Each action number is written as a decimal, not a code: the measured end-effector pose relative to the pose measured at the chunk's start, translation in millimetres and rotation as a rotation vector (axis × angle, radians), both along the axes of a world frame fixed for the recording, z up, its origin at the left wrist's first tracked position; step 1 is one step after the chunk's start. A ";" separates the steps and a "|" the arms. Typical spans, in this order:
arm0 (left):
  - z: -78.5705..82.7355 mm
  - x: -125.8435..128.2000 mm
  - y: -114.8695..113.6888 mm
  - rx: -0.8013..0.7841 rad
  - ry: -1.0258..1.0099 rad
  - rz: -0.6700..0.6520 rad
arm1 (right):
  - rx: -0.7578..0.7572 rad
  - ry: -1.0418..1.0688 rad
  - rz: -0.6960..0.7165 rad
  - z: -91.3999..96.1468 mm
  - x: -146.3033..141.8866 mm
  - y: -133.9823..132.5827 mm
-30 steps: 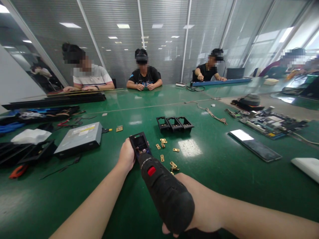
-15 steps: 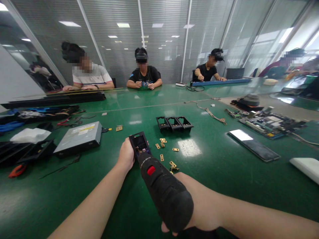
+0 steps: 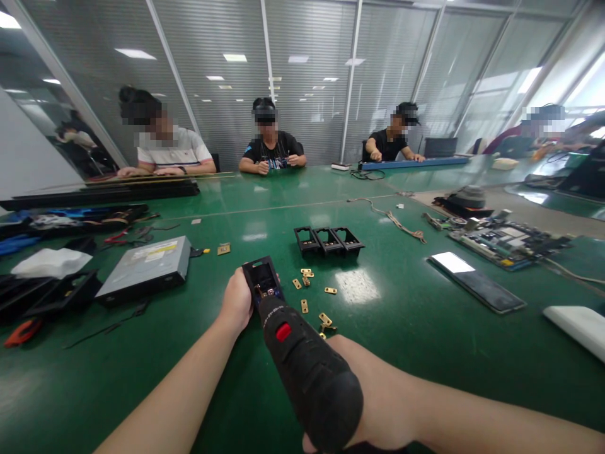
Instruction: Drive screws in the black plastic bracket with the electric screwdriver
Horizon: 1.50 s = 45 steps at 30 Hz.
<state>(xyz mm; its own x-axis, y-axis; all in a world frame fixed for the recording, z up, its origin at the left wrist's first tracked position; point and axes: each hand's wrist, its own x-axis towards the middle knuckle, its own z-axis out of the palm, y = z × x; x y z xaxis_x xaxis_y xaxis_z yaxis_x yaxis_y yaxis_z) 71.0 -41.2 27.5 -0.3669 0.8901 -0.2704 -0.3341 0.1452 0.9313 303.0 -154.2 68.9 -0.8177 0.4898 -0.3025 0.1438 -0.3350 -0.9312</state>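
Note:
My left hand (image 3: 239, 299) is closed around the left side of a black plastic housing (image 3: 258, 266), open at the top, with small metal parts inside. In my right hand (image 3: 363, 384) is a black cordless screwdriver (image 3: 302, 366) with a red switch; its handle is mostly hidden beneath the body. The tool's front end points into the housing, and its tip is hard to make out there. Several small brass plates (image 3: 331, 291) with holes lie on the table just right of the housing. Beyond them stand three similar black housings (image 3: 328, 241) in a row.
A silver disc drive (image 3: 147, 265) lies at left, near black parts and white foam (image 3: 51, 262). On the right are a phone (image 3: 475, 284), a circuit board (image 3: 510, 238) and a white object (image 3: 576, 325). Several people sit across the green table (image 3: 425, 378).
The view has shifted slightly. Both hands keep their hold, and the screwdriver stays pointed into the housing. The person opposite in the middle has raised their hands a little.

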 end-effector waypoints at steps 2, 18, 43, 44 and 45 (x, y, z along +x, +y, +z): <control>-0.2 -0.3 0.2 0.001 -0.009 -0.003 | 0.092 0.033 0.008 -4.5 -1.5 1.5; -1.3 -1.7 0.5 0.016 -0.008 -0.015 | 0.440 0.019 0.061 -13.1 -4.0 8.9; -3.1 -2.1 0.6 0.004 0.018 -0.018 | 0.431 0.136 -0.018 -3.6 -3.6 3.2; -2.8 -1.9 0.8 0.003 0.020 -0.019 | 0.397 0.126 -0.023 -2.6 -4.0 2.6; -2.6 -1.7 1.1 0.004 0.020 -0.019 | 0.362 0.119 -0.022 -2.1 -4.2 2.3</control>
<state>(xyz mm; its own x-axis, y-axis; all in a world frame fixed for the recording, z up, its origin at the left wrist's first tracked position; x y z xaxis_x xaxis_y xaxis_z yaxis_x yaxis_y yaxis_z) 69.3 -40.1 24.9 -0.3554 0.8980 -0.2596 -0.3130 0.1473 0.9382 298.8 -151.9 66.8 -0.8245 0.5657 -0.0100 0.0239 0.0171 -0.9996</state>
